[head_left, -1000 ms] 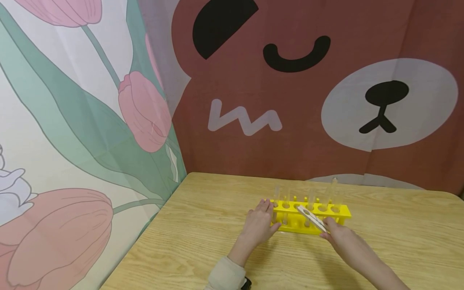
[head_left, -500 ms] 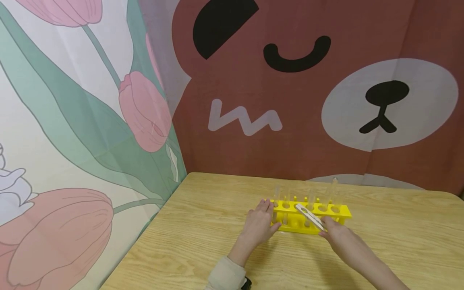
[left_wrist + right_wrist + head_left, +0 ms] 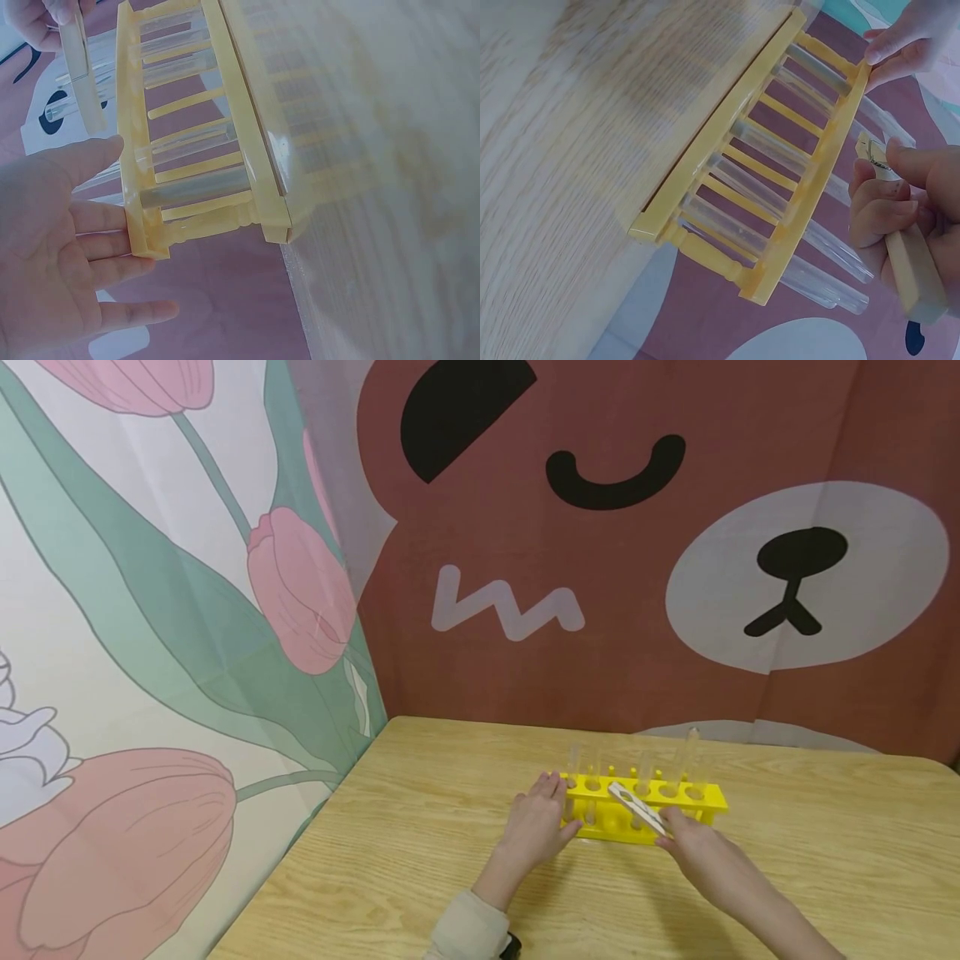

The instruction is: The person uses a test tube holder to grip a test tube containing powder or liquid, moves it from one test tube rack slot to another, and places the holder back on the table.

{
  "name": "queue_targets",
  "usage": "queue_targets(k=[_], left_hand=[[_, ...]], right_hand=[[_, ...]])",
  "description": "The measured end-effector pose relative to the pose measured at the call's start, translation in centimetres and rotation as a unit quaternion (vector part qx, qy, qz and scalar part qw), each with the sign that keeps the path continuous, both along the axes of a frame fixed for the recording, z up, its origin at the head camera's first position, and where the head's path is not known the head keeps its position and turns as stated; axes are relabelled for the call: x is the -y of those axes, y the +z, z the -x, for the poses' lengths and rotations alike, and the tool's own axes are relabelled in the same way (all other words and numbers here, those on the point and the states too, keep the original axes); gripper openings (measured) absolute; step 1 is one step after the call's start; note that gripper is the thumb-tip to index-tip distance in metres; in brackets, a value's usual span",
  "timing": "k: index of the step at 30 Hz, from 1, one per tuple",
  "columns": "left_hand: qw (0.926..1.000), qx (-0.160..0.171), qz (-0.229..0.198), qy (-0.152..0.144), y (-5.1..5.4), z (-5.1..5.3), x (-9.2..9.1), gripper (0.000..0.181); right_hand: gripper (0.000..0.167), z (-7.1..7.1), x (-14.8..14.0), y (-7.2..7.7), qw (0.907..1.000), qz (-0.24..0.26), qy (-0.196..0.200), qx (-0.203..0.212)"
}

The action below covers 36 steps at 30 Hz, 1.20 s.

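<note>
A yellow test tube rack (image 3: 622, 837) stands on the table, with several clear test tubes (image 3: 692, 752) upright in its holes. At the rack's left end, my left hand (image 3: 534, 827) holds the top plate; in the left wrist view the thumb (image 3: 97, 159) touches the plate's edge and the fingers lie at its end. My right hand (image 3: 705, 852) grips a pale wooden test tube clamp (image 3: 637, 808) in front of the rack. The clamp's far end is over the top plate, near the middle holes. A metal spring (image 3: 877, 154) shows on it in the right wrist view.
The wood-grain table (image 3: 420, 793) extends around the rack. Behind it hangs a cloth (image 3: 487, 685) with a brown bear face, and a tulip-print cloth (image 3: 300, 593) hangs on the left. Thin yellow pegs (image 3: 657, 774) rise along the rack's back.
My right hand and the clamp have moved slightly left along the rack. The left hand and the rack have stayed where they were.
</note>
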<state>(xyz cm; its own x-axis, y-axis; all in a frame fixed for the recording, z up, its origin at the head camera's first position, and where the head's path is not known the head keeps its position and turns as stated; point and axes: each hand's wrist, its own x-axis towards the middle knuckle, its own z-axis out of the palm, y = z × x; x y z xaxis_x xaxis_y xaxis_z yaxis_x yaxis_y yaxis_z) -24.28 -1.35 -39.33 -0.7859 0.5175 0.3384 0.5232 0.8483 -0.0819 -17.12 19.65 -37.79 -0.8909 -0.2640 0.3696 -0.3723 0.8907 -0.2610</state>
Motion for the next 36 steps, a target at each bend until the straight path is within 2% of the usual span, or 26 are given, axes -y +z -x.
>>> queue_targets(k=[9, 22, 29, 36], left_hand=[[1.0000, 0.001, 0.000, 0.000, 0.11, -0.04, 0.02, 0.059], [0.9999, 0.012, 0.001, 0.003, 0.13, -0.10, 0.01, 0.060], [1.0000, 0.006, 0.006, 0.003, 0.27, -0.17, 0.00, 0.060], [1.0000, 0.006, 0.007, 0.003, 0.24, -0.16, 0.03, 0.059]], right_hand=[[0.024, 0.04, 0.11, -0.08, 0.9998, -0.002, 0.001, -0.018], [0.022, 0.30, 0.15, -0.04, 1.0000, -0.003, 0.005, 0.001], [0.020, 0.34, 0.20, -0.06, 0.9997, 0.000, 0.002, 0.024], [0.020, 0.39, 0.20, -0.06, 0.9998, 0.003, 0.005, 0.018]])
